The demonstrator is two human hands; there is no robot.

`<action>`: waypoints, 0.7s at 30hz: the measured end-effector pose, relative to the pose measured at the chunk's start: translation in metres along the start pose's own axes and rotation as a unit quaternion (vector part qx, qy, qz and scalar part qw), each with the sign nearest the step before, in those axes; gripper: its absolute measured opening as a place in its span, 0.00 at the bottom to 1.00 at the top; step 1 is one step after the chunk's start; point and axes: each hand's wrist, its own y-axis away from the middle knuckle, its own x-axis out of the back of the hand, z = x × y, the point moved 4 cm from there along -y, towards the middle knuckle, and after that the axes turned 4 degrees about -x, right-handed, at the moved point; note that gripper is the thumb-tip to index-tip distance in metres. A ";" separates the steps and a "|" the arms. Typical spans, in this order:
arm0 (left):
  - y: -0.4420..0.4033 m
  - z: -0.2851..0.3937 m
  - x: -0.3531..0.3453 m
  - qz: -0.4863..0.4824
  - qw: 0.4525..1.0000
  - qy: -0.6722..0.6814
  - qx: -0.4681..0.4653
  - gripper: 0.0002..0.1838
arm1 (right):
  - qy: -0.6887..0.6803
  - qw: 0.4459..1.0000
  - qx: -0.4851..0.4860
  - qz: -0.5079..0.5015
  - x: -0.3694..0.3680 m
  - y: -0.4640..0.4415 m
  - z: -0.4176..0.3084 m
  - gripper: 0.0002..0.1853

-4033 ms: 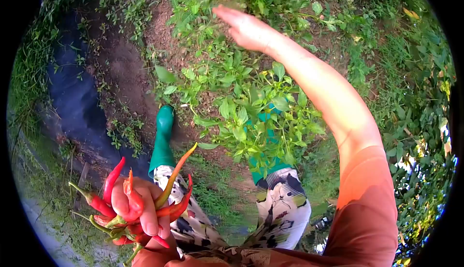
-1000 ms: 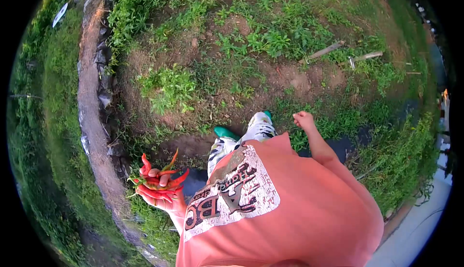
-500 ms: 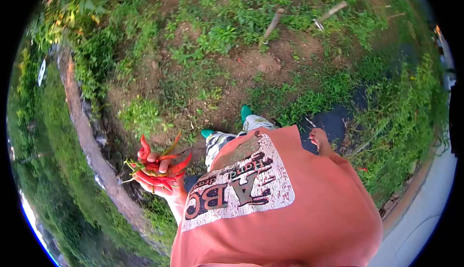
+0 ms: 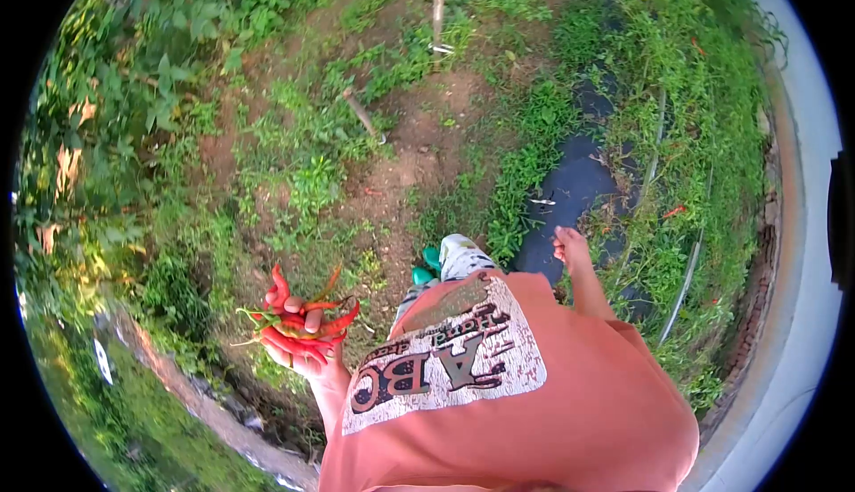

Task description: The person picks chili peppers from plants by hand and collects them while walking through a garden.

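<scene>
My left hand [image 4: 312, 365] holds a bunch of long red chili peppers [image 4: 337, 325] at the lower left. Its fingers curl over them, and some green stems stick out on the left side. One pepper in the bunch points up, orange-brown toward its tip. My right hand [image 4: 571, 247] hangs over the black ground sheet [image 4: 570, 185], fingers curled into a loose fist, with nothing showing in it. Close by that hand grow tall green plants [image 4: 690, 136] with a few red peppers [image 4: 674, 211] among the leaves.
Two wooden stakes [image 4: 361, 115] stand in weedy soil ahead. My green shoes [image 4: 427, 269] are on bare earth. A pale paved strip [image 4: 806, 252] borders the bed on the right, behind a low brick edge. Dense leafy growth [image 4: 134, 73] fills the left side.
My view has turned toward the right, bringing the black sheet and pepper plants further into sight. The feet are closer together. My left hand still grips the peppers; the right stays curled.
</scene>
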 end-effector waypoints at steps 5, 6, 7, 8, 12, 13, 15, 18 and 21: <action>-0.018 -0.042 -0.004 0.005 0.998 0.007 0.070 0.26 | -0.115 0.991 0.039 0.058 0.029 0.022 -0.022 0.18; -0.021 -0.053 -0.014 0.039 0.997 -0.009 0.068 0.26 | -0.135 0.987 0.036 0.074 0.034 0.021 -0.027 0.18; -0.028 -0.060 -0.012 0.034 0.995 -0.022 0.086 0.26 | -0.152 0.985 0.031 0.076 0.037 0.019 -0.031 0.18; -0.033 -0.065 -0.007 0.029 0.994 -0.035 0.103 0.27 | -0.167 0.983 0.026 0.077 0.039 0.017 -0.033 0.18; -0.071 -0.113 -0.010 0.042 0.984 -0.082 0.154 0.28 | -0.197 0.978 0.002 0.064 0.042 -0.024 -0.045 0.10; -0.084 -0.132 -0.014 0.015 0.980 -0.084 0.178 0.27 | -0.193 0.979 -0.005 0.061 0.043 -0.035 -0.055 0.10; -0.109 -0.178 -0.025 -0.023 0.971 -0.106 0.213 0.25 | -0.183 0.982 -0.020 0.044 0.044 -0.059 -0.066 0.11; -0.150 -0.265 -0.060 -0.071 0.945 -0.101 0.304 0.26 | -0.179 0.984 -0.018 0.018 0.058 -0.106 -0.095 0.11; -0.194 -0.332 -0.075 -0.051 0.950 -0.096 0.293 0.28 | -0.170 0.982 -0.045 0.061 0.089 -0.129 -0.142 0.11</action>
